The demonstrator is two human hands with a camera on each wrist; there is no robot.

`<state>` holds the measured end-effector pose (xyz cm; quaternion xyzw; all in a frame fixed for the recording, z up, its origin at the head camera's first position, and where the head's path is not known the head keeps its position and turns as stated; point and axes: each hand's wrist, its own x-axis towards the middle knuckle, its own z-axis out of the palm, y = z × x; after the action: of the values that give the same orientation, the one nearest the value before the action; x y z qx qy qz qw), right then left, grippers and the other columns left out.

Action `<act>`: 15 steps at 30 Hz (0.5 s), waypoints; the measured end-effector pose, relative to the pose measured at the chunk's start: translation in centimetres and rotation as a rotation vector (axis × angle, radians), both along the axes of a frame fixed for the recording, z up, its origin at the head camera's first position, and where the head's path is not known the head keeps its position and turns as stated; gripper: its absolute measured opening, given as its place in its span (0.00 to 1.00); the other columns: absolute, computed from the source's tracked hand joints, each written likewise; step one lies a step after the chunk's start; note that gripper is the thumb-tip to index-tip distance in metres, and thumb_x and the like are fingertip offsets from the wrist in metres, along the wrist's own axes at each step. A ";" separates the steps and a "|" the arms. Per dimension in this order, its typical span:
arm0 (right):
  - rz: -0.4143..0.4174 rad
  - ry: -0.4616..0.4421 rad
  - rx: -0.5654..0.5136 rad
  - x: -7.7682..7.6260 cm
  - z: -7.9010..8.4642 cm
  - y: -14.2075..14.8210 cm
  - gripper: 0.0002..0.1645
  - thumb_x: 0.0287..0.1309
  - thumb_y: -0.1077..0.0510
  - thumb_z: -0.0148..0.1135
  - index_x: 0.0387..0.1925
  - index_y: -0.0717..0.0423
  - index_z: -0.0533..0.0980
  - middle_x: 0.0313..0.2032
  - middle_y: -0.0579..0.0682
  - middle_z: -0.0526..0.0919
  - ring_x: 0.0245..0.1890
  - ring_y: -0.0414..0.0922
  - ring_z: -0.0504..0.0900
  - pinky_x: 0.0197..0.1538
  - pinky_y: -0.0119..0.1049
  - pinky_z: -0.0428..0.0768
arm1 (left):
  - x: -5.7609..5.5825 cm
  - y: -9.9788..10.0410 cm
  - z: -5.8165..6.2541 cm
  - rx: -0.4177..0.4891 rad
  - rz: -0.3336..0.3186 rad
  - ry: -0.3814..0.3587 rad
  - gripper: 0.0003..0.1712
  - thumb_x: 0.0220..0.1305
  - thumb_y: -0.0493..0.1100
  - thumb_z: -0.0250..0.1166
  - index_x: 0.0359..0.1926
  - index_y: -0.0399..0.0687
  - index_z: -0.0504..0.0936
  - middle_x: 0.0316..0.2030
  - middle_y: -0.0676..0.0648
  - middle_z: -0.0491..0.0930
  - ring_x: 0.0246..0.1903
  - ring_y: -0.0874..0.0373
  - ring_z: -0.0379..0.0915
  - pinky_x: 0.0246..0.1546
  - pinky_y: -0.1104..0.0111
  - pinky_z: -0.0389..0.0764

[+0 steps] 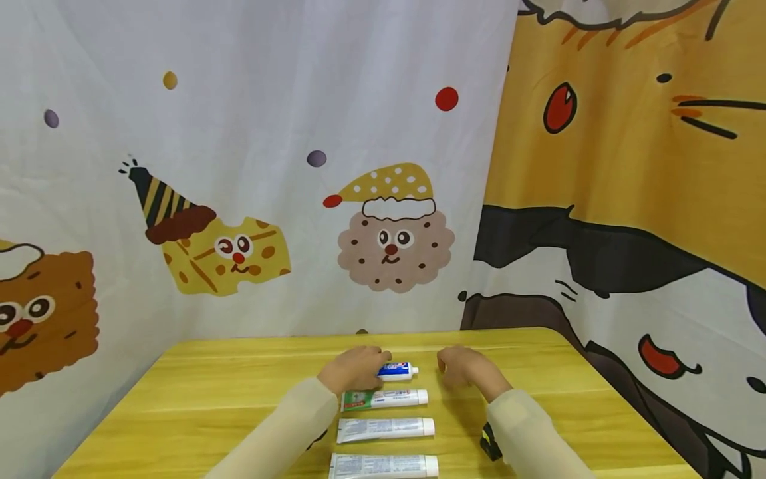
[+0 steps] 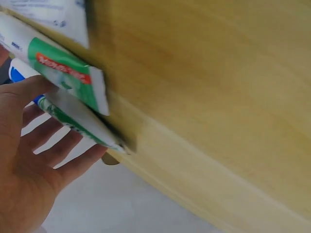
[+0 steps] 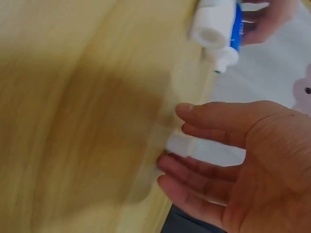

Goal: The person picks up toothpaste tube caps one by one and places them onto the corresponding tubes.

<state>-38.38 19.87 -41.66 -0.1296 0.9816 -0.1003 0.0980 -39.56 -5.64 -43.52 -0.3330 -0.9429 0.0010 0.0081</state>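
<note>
At the far end of a row of toothpaste tubes, my left hand [image 1: 356, 368] holds a blue-and-white toothpaste tube [image 1: 396, 371]. In the left wrist view the thumb lies along its near side, with the fingers behind it. Its bare nozzle [image 3: 224, 60] points right, with no cap on it. To the right of the nozzle, my right hand [image 1: 469, 370] is low over the table, fingers apart and loosely bent. A small white cap [image 3: 179, 144] shows between its thumb and fingers near the table's far edge. Just nearer lies a green-and-white toothpaste tube [image 1: 389, 398].
Two silver-white toothpaste tubes [image 1: 383, 429] lie nearer to me, parallel, white caps to the right. The yellow wood table [image 1: 239, 399] ends at a cartoon-printed curtain [image 1: 269, 133]. A black-and-yellow item [image 1: 489, 444] shows beside the right sleeve.
</note>
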 end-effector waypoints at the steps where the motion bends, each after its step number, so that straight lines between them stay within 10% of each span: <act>1: 0.004 0.010 0.003 0.0 -0.2 0.1 0.13 0.56 0.66 0.69 0.44 0.56 0.81 0.43 0.53 0.82 0.32 0.49 0.75 0.34 0.44 0.75 | 0.0 0.1 0.1 -0.003 -0.004 0.004 0.21 0.68 0.49 0.69 0.59 0.53 0.80 0.52 0.50 0.83 0.47 0.59 0.80 0.54 0.63 0.82; 15: 0.086 0.141 0.045 -0.7 -1.2 -0.1 0.14 0.58 0.74 0.62 0.23 0.55 0.77 0.26 0.48 0.78 0.29 0.46 0.73 0.37 0.42 0.76 | -0.2 0.8 0.8 -0.038 0.004 0.004 0.11 0.64 0.44 0.72 0.47 0.56 0.82 0.40 0.57 0.83 0.35 0.65 0.73 0.48 0.68 0.81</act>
<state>-39.03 19.81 -42.84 -0.1761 0.9816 -0.0646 0.0357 -39.75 -4.82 -42.76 -0.3311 -0.9434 0.0193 0.0037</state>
